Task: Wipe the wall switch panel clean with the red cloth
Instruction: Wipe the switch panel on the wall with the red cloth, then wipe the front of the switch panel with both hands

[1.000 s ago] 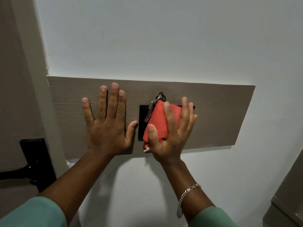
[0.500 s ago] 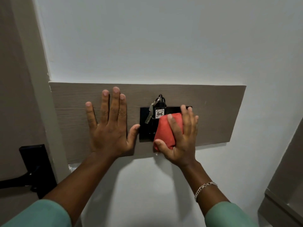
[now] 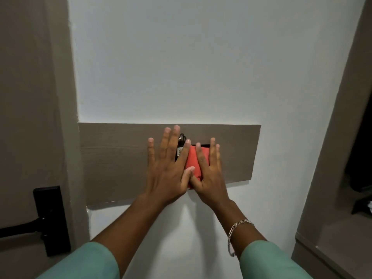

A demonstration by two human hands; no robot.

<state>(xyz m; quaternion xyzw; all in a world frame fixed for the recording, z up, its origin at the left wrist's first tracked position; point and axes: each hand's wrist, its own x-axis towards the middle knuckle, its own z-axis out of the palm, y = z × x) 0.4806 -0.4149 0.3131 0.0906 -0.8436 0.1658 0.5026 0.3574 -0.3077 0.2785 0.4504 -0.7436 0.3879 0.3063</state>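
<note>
Single head-worn view, wide-angle, looking forward and slightly down at a white wall (image 3: 181, 67) from close range, about arm's reach. Centred on the brown wall board (image 3: 112, 158) crossing the middle of the frame. Both forearms entering from the bottom edge, left hand (image 3: 167, 170) and right hand (image 3: 211, 174) meeting mid-frame. Door with black handle plate (image 3: 51, 220) at lower left; doorway frame (image 3: 330, 137) down the right edge, bowed by lens distortion.
</note>
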